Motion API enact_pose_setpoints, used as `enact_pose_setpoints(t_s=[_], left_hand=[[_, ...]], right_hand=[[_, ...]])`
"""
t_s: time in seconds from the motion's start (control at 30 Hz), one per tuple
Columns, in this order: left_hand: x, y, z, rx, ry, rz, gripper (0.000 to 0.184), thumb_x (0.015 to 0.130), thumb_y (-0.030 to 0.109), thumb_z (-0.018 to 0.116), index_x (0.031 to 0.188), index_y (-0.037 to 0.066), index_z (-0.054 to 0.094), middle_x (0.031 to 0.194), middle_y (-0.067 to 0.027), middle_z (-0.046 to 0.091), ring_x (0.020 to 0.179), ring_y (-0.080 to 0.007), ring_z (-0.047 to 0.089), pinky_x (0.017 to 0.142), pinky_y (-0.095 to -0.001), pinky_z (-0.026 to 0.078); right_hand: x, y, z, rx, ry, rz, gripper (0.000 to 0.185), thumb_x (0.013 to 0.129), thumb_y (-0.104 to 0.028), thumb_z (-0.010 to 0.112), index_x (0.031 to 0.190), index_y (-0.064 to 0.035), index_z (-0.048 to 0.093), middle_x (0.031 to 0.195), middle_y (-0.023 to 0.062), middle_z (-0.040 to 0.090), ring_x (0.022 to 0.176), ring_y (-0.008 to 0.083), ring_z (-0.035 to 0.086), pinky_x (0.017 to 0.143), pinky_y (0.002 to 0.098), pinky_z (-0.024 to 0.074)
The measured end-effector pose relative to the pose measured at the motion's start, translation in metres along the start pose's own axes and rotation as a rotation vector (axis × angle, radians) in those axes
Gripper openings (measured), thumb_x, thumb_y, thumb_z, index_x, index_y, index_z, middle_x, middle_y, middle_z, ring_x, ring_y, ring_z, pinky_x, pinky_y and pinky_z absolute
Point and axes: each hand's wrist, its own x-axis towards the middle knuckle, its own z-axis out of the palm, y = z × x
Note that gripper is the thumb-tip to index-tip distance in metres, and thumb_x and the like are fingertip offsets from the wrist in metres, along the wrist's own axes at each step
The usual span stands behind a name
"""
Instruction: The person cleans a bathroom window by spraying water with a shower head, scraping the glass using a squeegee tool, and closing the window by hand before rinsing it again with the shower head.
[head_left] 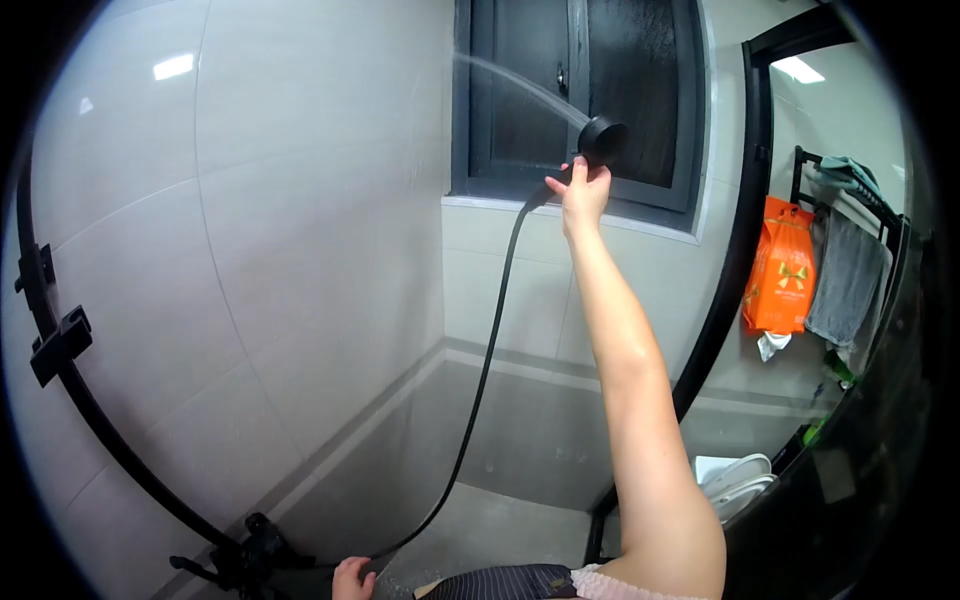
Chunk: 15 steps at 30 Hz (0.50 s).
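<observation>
My right hand (585,195), arm stretched up and forward, grips a black handheld shower head (606,140) by its handle. A stream of water (520,84) shoots from the shower head toward the left, in front of the window. From the handle a black hose (487,370) hangs in a long curve down to the lower left. At the bottom edge, my left hand (352,579) is partly cut off, fingers curled, right beside the hose's lower end; what it holds, if anything, is hidden. Left of it sits a black shower mixer (255,560).
A black riser bar with a holder bracket (62,345) runs along the left tiled wall. The dark-framed window (640,90) is shut. On the right, beyond a black door frame (735,250), hang an orange tissue pack (780,270) and a grey towel (842,280); white basins (740,485) stand below.
</observation>
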Motion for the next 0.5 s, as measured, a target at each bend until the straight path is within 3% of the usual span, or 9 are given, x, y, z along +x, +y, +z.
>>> enact_pose_setpoints(t_s=[0.17,0.23,0.33,0.4,0.5], left_hand=[[-0.007,-0.032,0.017,0.029,-0.022,-0.043,0.032,0.09,0.009,0.056,0.12,0.0,0.053,0.128,-0.0193,0.047,0.116,-0.0339,0.049,0.099,-0.0417,0.04],[-0.009,-0.082,0.047,-0.465,0.043,-0.118,0.034,0.091,0.006,0.055,0.124,0.002,0.051,0.133,-0.0143,0.04,0.118,-0.0287,0.048,0.102,-0.0399,0.039],[-0.005,-0.107,0.057,-0.498,-0.026,-0.206,0.037,0.09,0.006,0.055,0.127,0.005,0.049,0.136,-0.0104,0.033,0.122,-0.0253,0.043,0.105,-0.0388,0.038],[-0.011,-0.089,0.042,-0.216,-0.026,-0.016,0.035,0.091,0.009,0.053,0.125,0.005,0.05,0.135,-0.0118,0.036,0.126,-0.0285,0.04,0.107,-0.0396,0.035],[-0.012,-0.062,0.029,-0.083,0.012,0.016,0.034,0.09,0.01,0.054,0.123,0.004,0.051,0.131,-0.0134,0.041,0.123,-0.0303,0.042,0.104,-0.0402,0.037]], right_hand=[[0.026,-0.04,0.03,0.007,0.025,-0.128,0.03,0.095,-0.017,0.055,0.112,0.0037,0.042,0.108,0.0093,0.047,0.088,0.0146,0.057,0.059,0.032,0.0618],[0.036,-0.054,0.038,0.009,0.021,-0.159,0.03,0.095,-0.017,0.055,0.112,0.0037,0.042,0.107,0.0095,0.048,0.088,0.0147,0.057,0.058,0.032,0.0617],[0.046,-0.077,0.053,0.007,0.024,-0.219,0.031,0.095,-0.017,0.055,0.113,0.0036,0.041,0.103,0.0097,0.049,0.086,0.0157,0.057,0.057,0.0318,0.0614],[0.048,-0.093,0.062,-0.008,0.057,-0.208,0.031,0.095,-0.017,0.055,0.114,0.0036,0.04,0.099,0.0095,0.05,0.084,0.0162,0.058,0.057,0.0314,0.0613],[0.061,-0.107,0.071,0.006,0.072,-0.243,0.031,0.095,-0.017,0.055,0.112,0.0034,0.04,0.095,0.0093,0.051,0.078,0.0168,0.059,0.056,0.0312,0.0613]])
